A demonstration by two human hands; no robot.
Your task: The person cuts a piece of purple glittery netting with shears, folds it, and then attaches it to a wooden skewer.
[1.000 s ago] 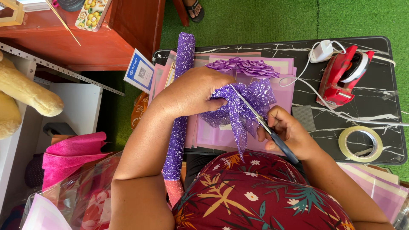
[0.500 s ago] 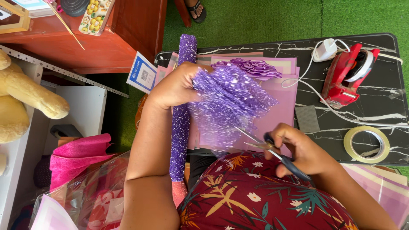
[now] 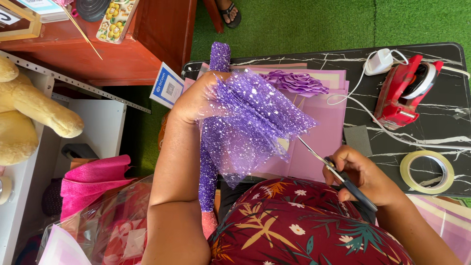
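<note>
Pinching a bunched piece of purple glitter mesh [image 3: 250, 122] in my left hand [image 3: 196, 100], I hold it fanned out above the desk's [image 3: 441, 118] near left corner. My right hand [image 3: 365, 176] is closed around the scissors [image 3: 338, 176], whose blades point at the mesh's right edge, just beside it. A tape ring [image 3: 427, 172] lies at the desk's right edge, near a red tape dispenser [image 3: 405, 95].

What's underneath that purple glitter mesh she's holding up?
Under the purple mesh, held by the left hand, lie pink paper sheets on the black table and a glittery purple roll. The mesh covers the sheets' middle.
</note>
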